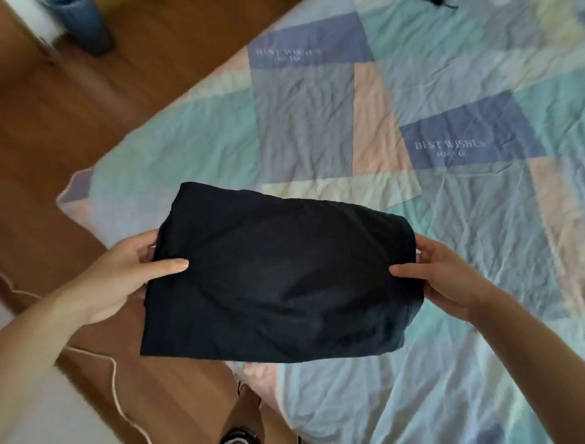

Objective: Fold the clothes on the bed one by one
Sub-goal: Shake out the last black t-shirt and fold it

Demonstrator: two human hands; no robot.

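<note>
A black garment (278, 275), folded into a flat rectangle, is held up over the near corner of the bed (474, 237). My left hand (126, 275) grips its left edge with the thumb on top and the fingers underneath. My right hand (443, 279) grips its right edge the same way. The bed wears a pastel patchwork sheet printed with "BEST WISHES". A dark bit of another item (440, 3) shows at the sheet's far top edge.
Brown wooden floor (63, 126) lies left of the bed. A blue cylindrical bin (84, 25) stands at the top left. A pale cord (114, 383) runs across the floor near my feet (243, 424).
</note>
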